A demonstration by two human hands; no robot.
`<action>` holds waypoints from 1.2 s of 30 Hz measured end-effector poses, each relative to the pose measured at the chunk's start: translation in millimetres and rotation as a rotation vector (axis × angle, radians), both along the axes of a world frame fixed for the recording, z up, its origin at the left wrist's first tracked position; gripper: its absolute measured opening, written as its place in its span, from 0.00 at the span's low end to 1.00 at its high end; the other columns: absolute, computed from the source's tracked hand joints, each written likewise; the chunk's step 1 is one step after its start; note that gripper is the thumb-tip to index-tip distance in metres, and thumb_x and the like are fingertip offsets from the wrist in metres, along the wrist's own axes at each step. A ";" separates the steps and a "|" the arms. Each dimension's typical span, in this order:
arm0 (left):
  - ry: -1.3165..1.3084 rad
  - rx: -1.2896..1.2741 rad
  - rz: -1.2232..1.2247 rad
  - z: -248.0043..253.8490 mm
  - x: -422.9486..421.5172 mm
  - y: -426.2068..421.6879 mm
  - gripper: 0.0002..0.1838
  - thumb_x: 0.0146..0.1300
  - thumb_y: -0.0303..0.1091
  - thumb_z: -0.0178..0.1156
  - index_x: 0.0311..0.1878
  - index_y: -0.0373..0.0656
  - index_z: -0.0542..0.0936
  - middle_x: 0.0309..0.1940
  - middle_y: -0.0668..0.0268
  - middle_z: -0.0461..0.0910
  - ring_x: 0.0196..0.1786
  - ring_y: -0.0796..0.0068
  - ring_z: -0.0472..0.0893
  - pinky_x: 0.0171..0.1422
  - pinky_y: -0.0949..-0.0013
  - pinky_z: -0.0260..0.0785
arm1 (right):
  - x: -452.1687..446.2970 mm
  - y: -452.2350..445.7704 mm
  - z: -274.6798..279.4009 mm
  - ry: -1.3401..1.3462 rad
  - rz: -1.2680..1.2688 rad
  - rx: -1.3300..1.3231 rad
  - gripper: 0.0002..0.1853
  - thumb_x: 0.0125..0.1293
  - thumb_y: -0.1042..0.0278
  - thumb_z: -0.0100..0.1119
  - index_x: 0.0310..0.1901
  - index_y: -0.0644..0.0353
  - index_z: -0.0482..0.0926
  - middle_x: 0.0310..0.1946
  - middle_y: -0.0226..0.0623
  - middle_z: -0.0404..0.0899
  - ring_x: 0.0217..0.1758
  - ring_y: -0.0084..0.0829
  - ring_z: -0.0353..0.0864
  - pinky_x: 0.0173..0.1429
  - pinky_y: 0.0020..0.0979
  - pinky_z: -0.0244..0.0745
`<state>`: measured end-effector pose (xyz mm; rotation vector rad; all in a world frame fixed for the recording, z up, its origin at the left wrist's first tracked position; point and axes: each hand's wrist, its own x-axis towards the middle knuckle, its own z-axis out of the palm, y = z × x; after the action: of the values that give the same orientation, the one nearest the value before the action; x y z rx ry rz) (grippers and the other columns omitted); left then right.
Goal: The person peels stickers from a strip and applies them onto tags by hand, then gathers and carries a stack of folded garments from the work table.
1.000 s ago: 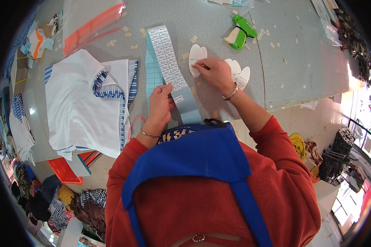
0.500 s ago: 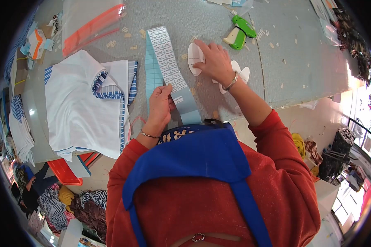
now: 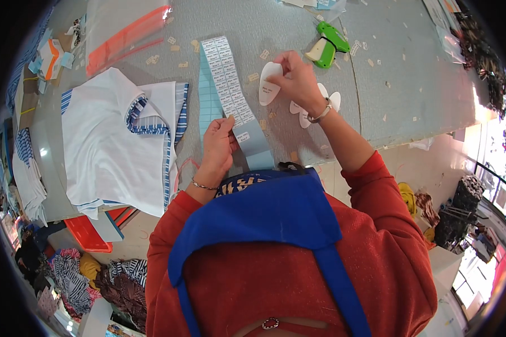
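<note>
Label strip [image 3: 229, 78], left grip [image 3: 218, 145] — tag [image 3: 269, 95], right grip [image 3: 301, 81]

The left hand [image 3: 218, 145] holds a long strip of printed labels [image 3: 227, 76] near its lower end; the right hand [image 3: 298, 81] pinches a white oval tag [image 3: 268, 92] at its edge. Further oval tags [image 3: 335, 100] lie beside the right wrist — a green tagging gun [image 3: 337, 39] beyond the right hand — a white, blue-trimmed garment [image 3: 109, 157] left of the left hand.
</note>
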<state>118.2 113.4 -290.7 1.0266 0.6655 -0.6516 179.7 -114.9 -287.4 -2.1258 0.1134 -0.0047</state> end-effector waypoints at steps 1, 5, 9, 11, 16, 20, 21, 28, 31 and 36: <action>0.000 0.001 -0.004 -0.7 -0.4 0.0 0.09 0.67 0.37 0.57 0.41 0.43 0.70 0.34 0.66 0.80 0.32 0.76 0.81 0.35 0.70 0.76 | -2.3 -3.0 3.8 0.048 -0.027 0.027 0.22 0.52 0.67 0.69 0.47 0.59 0.71 0.29 0.34 0.79 0.31 0.25 0.76 0.37 0.27 0.69; -0.003 -0.005 -0.013 -2.6 -0.4 0.9 0.09 0.67 0.37 0.57 0.42 0.43 0.71 0.34 0.66 0.80 0.32 0.77 0.81 0.35 0.70 0.77 | -15.9 -22.8 16.5 0.149 -0.088 0.094 0.21 0.57 0.67 0.67 0.49 0.61 0.72 0.22 0.28 0.77 0.25 0.18 0.73 0.30 0.23 0.67; -0.014 -0.006 -0.001 -3.6 0.1 1.2 0.09 0.67 0.36 0.57 0.42 0.43 0.71 0.33 0.67 0.79 0.31 0.78 0.81 0.34 0.71 0.77 | -34.5 -44.4 18.9 0.166 -0.121 -0.124 0.23 0.55 0.64 0.68 0.52 0.62 0.74 0.21 0.29 0.77 0.23 0.18 0.73 0.28 0.23 0.67; -0.015 -0.013 0.008 -1.1 2.1 -0.3 0.09 0.67 0.36 0.57 0.42 0.43 0.71 0.33 0.67 0.79 0.31 0.78 0.81 0.34 0.71 0.77 | -44.2 -53.5 14.4 0.162 -0.139 -0.213 0.24 0.54 0.59 0.69 0.51 0.60 0.76 0.22 0.29 0.78 0.25 0.22 0.74 0.34 0.28 0.65; -0.028 -0.038 0.030 2.2 3.5 -3.9 0.10 0.66 0.37 0.58 0.42 0.45 0.70 0.34 0.67 0.79 0.32 0.77 0.81 0.34 0.71 0.77 | -68.8 -59.7 -11.4 -0.007 -0.152 -0.524 0.27 0.51 0.49 0.69 0.50 0.52 0.77 0.24 0.27 0.78 0.33 0.29 0.76 0.53 0.39 0.53; -0.053 -0.048 0.006 7.5 3.9 -7.5 0.11 0.67 0.38 0.58 0.43 0.45 0.69 0.35 0.66 0.80 0.33 0.76 0.81 0.34 0.70 0.78 | -73.7 -49.1 -8.8 -0.125 -0.271 -0.761 0.25 0.51 0.49 0.69 0.49 0.51 0.78 0.24 0.24 0.75 0.35 0.29 0.73 0.53 0.39 0.54; -0.063 -0.052 -0.003 7.9 3.9 -8.4 0.11 0.67 0.39 0.58 0.43 0.45 0.69 0.35 0.66 0.80 0.34 0.76 0.82 0.35 0.70 0.78 | -73.4 -45.4 -7.6 -0.206 -0.302 -0.795 0.24 0.51 0.50 0.69 0.47 0.51 0.78 0.25 0.24 0.76 0.36 0.30 0.73 0.52 0.39 0.55; -0.076 -0.044 0.033 14.6 3.4 -14.9 0.11 0.66 0.37 0.60 0.44 0.45 0.69 0.35 0.66 0.80 0.32 0.76 0.82 0.33 0.70 0.78 | -85.7 22.0 29.6 -0.485 0.191 -0.269 0.11 0.50 0.65 0.71 0.37 0.47 0.83 0.27 0.21 0.76 0.36 0.27 0.72 0.50 0.38 0.57; -0.077 -0.010 0.028 15.4 2.6 -14.5 0.11 0.65 0.37 0.60 0.43 0.45 0.70 0.33 0.66 0.80 0.28 0.79 0.80 0.27 0.76 0.72 | -92.7 46.3 30.7 -0.461 0.235 -0.345 0.11 0.50 0.65 0.70 0.37 0.45 0.83 0.28 0.19 0.76 0.38 0.25 0.72 0.51 0.38 0.57; -0.085 0.062 -0.012 11.2 -0.1 -7.4 0.10 0.64 0.36 0.61 0.41 0.44 0.71 0.29 0.69 0.80 0.22 0.86 0.74 0.21 0.82 0.59 | -94.7 54.1 26.5 -0.496 0.315 -0.423 0.12 0.47 0.66 0.70 0.36 0.46 0.82 0.29 0.17 0.76 0.38 0.24 0.73 0.53 0.40 0.56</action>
<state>118.1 106.0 -279.5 1.1106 0.6087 -0.5973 85.0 -60.8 -260.8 -2.4713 -0.5587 -0.3972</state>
